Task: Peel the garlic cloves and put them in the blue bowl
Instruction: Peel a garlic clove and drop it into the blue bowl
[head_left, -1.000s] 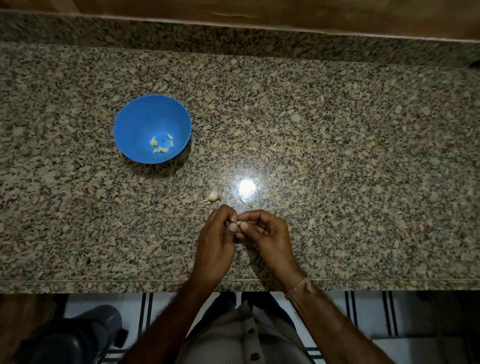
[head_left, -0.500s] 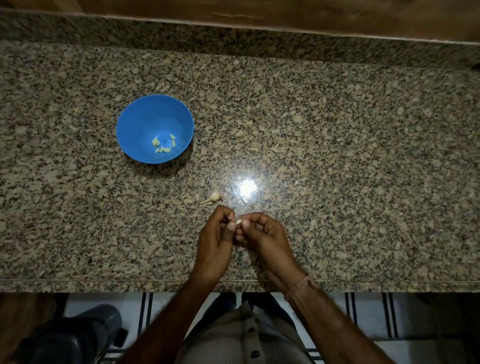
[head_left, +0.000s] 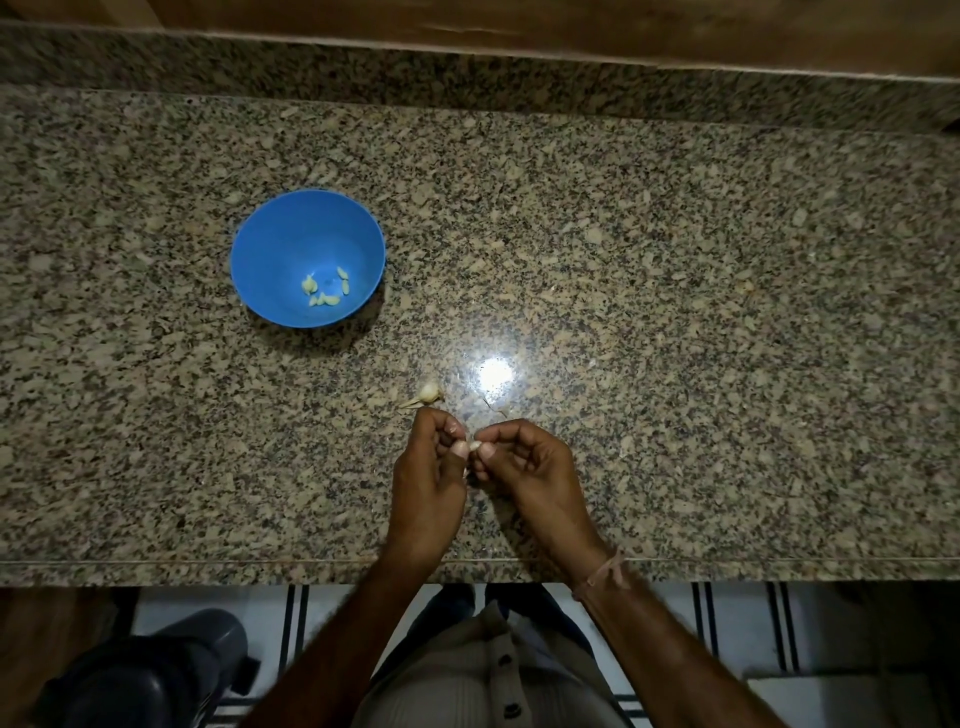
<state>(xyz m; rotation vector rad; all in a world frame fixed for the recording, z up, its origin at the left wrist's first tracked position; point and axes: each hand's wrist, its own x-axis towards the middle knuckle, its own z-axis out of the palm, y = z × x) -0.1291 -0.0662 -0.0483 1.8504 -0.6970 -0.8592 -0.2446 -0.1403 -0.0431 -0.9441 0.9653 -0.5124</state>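
A: Barely anything has moved in the last second. Your left hand (head_left: 428, 478) and right hand (head_left: 530, 467) keep the same spot over the near edge of the counter (head_left: 675, 364), fingertips a touch less bunched.

B: Grip?

A: Both sets of fingers are curled. Your thumbs and forefingers pinch one garlic clove (head_left: 474, 446) between the two hands.

B: Beyond that?

A: Just past your left knuckles, a garlic piece (head_left: 427, 393) with loose skin lies on the stone. Farther left, well apart, the blue bowl (head_left: 291, 228) stands upright, a few peeled cloves (head_left: 324, 291) in its bottom.
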